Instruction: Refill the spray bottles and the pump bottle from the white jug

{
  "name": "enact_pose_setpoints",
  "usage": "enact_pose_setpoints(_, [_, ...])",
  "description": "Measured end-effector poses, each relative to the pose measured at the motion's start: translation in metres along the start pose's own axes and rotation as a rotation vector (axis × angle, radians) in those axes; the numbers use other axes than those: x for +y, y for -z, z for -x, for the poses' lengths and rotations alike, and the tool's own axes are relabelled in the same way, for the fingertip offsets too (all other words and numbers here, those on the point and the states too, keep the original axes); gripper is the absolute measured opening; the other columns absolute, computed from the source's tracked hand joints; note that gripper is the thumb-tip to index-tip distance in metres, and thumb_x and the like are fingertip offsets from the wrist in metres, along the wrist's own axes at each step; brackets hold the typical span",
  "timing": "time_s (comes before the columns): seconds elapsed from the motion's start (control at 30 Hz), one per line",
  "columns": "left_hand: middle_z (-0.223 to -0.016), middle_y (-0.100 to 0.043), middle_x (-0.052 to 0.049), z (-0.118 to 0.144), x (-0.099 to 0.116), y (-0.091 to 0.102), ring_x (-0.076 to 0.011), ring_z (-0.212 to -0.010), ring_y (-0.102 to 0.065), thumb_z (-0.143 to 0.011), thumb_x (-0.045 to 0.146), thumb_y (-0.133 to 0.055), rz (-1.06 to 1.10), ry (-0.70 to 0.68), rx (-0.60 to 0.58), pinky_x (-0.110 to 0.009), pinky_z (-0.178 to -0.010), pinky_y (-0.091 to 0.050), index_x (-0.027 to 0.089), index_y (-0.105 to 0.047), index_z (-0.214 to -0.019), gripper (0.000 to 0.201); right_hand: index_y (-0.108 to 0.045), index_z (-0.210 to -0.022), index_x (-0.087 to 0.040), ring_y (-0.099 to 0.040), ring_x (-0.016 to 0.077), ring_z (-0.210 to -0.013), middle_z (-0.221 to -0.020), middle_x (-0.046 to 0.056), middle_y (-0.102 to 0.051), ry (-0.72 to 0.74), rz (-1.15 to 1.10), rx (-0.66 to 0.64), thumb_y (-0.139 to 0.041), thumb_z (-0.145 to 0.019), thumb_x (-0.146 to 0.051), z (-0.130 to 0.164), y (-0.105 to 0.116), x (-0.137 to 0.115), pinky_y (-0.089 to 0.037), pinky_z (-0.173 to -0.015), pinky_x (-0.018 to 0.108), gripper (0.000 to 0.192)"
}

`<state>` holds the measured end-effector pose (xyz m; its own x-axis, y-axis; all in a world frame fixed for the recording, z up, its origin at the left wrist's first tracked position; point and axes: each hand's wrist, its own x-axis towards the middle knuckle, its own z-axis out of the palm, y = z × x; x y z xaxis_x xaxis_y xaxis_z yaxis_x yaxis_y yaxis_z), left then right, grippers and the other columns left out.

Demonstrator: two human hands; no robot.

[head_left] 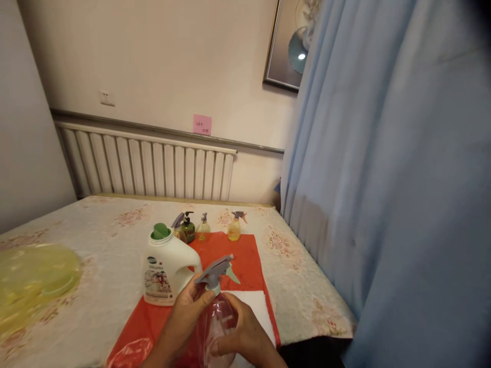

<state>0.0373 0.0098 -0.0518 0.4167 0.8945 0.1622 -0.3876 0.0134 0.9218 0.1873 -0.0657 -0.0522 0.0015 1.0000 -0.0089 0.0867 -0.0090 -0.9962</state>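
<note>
A clear spray bottle (218, 327) with a grey trigger head (215, 271) is held upright between both hands, low in the view. My left hand (190, 306) has its fingers closed around the collar just under the head. Around the bottle's body wraps my right hand (245, 329), its thumb on the front. Just behind and left of them stands a white detergent jug (164, 271) with a green piece in its neck and a handle on its right. Beneath the hands lies a red cloth (226, 250) with a white sheet (253, 304) on it.
Behind the jug are a dark green pump bottle (187, 228), a small spray bottle (203, 228) and a yellow-liquid spray bottle (234, 230). Yellow translucent plastic (38, 276) lies at the left on the floral tablecloth (111, 255). A blue curtain (353, 168) hangs along the right.
</note>
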Motion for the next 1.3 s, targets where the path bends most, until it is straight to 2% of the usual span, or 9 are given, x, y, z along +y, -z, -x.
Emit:
enact_pose_setpoints(0.17, [-0.112,-0.074,-0.005,0.002,0.008,-0.001,-0.0246,-0.109,-0.064,-0.083,0.04,-0.068,0.01,0.068,-0.083,-0.033,-0.098,-0.045,0.021,-0.067,-0.116,0.038,-0.067,-0.114,-0.021,-0.06,0.0183,-0.079,-0.092,-0.002,-0.07,0.017,-0.007,-0.027,-0.087,-0.043,-0.015,0.001,0.001,-0.001,-0.046,-0.071,0.028,0.073])
enact_pose_setpoints(0.33, [-0.102,-0.075,-0.002,0.001,0.009,-0.004,-0.0211,-0.097,-0.068,-0.077,0.038,-0.076,0.047,0.036,-0.066,-0.026,-0.081,-0.051,0.024,-0.065,-0.108,0.036,-0.063,-0.123,-0.024,-0.06,0.022,-0.093,-0.108,0.0,-0.069,0.04,0.036,-0.001,-0.088,-0.042,-0.015,-0.001,0.001,0.001,-0.046,-0.078,0.03,0.085])
enact_pose_setpoints(0.47, [-0.096,-0.075,-0.003,0.001,0.013,-0.007,-0.0182,-0.082,-0.069,-0.08,0.036,-0.074,0.029,0.059,-0.088,-0.025,-0.07,-0.05,0.022,-0.066,-0.1,0.026,-0.061,-0.126,-0.024,-0.06,0.0224,-0.092,-0.106,0.0,-0.069,0.011,0.051,-0.016,-0.089,-0.041,-0.018,-0.002,0.001,0.002,-0.047,-0.077,0.031,0.09])
enact_pose_setpoints(0.57, [-0.098,-0.075,-0.006,0.004,0.016,-0.006,-0.0219,-0.088,-0.068,-0.08,0.037,-0.071,-0.016,0.091,-0.094,-0.028,-0.074,-0.051,0.02,-0.068,-0.105,0.031,-0.06,-0.127,-0.023,-0.06,0.0226,-0.091,-0.107,0.0,-0.068,-0.004,0.025,-0.034,-0.09,-0.041,-0.021,-0.001,0.002,0.002,-0.047,-0.079,0.032,0.092])
enact_pose_setpoints(0.67, [-0.093,-0.075,-0.005,0.006,0.017,-0.002,-0.0248,-0.093,-0.066,-0.075,0.036,-0.075,-0.097,0.086,-0.032,-0.03,-0.077,-0.05,0.019,-0.07,-0.104,0.034,-0.059,-0.128,-0.023,-0.06,0.0233,-0.094,-0.109,0.001,-0.067,-0.007,0.006,-0.022,-0.09,-0.04,-0.02,0.0,0.003,0.001,-0.048,-0.08,0.032,0.094])
enact_pose_setpoints(0.83, [-0.084,-0.073,0.001,0.005,0.014,0.005,-0.0208,-0.081,-0.065,-0.069,0.034,-0.08,-0.183,0.003,-0.037,-0.027,-0.076,-0.049,0.02,-0.068,-0.099,0.035,-0.063,-0.123,-0.022,-0.061,0.0229,-0.093,-0.103,0.0,-0.069,0.031,-0.023,-0.047,-0.09,-0.039,-0.017,0.003,0.001,-0.006,-0.048,-0.082,0.032,0.088])
enact_pose_setpoints(0.93, [-0.085,-0.073,0.0,0.005,0.013,0.007,-0.0197,-0.079,-0.065,-0.072,0.036,-0.079,-0.149,0.013,-0.038,-0.027,-0.074,-0.05,0.02,-0.067,-0.1,0.034,-0.064,-0.122,-0.023,-0.061,0.0213,-0.09,-0.102,-0.001,-0.07,0.049,-0.055,-0.06,-0.09,-0.039,-0.017,0.004,-0.001,-0.009,-0.048,-0.079,0.03,0.086])
enact_pose_setpoints(1.13, [-0.097,-0.076,-0.006,0.007,0.013,0.003,-0.0249,-0.096,-0.067,-0.082,0.044,-0.069,-0.043,0.036,-0.085,-0.034,-0.088,-0.05,0.021,-0.068,-0.105,0.033,-0.066,-0.117,-0.023,-0.061,0.0194,-0.086,-0.098,-0.002,-0.07,0.082,-0.116,-0.087,-0.089,-0.041,-0.018,0.004,-0.001,-0.011,-0.048,-0.075,0.028,0.079])
enact_pose_setpoints(1.3, [-0.091,-0.075,-0.005,0.008,0.02,-0.002,-0.0256,-0.085,-0.067,-0.068,0.042,-0.08,-0.165,-0.007,0.004,-0.032,-0.079,-0.052,0.019,-0.069,-0.099,0.04,-0.063,-0.123,-0.024,-0.061,0.0236,-0.093,-0.103,0.0,-0.069,0.075,-0.058,-0.043,-0.09,-0.04,-0.019,0.004,-0.001,-0.008,-0.049,-0.082,0.034,0.087])
